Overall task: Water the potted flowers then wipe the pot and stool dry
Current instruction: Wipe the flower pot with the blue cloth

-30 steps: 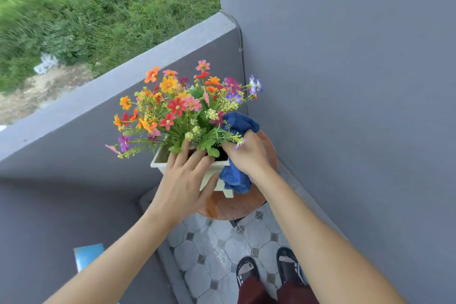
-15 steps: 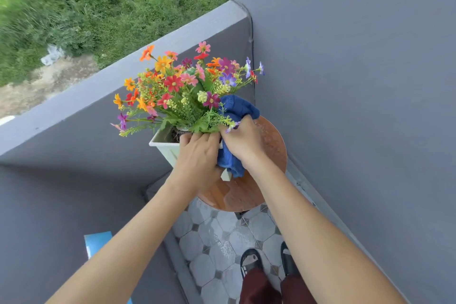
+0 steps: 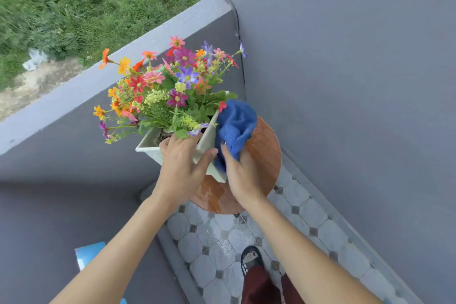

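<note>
A white square pot (image 3: 148, 148) full of colourful flowers (image 3: 170, 86) is tilted over the round brown stool (image 3: 264, 145). My left hand (image 3: 181, 168) grips the pot's near rim, fingers hooked over the edge into the soil. My right hand (image 3: 240, 175) presses a blue cloth (image 3: 235, 126) against the pot's right side wall. A wet sheen shows on the stool top near its front edge. The pot's base and the stool's legs are hidden.
A grey parapet wall (image 3: 103, 76) runs behind the pot and a grey wall (image 3: 345, 81) stands close on the right. Tiled floor (image 3: 209, 237) lies below, with my sandalled foot (image 3: 251, 259) on it. A blue object (image 3: 88, 253) sits low at the left. Grass lies beyond the parapet.
The pot has been tilted and turned, so its right wall now faces the cloth. My left hand shifted from the front wall to gripping the rim. The cloth moved along the pot's side.
</note>
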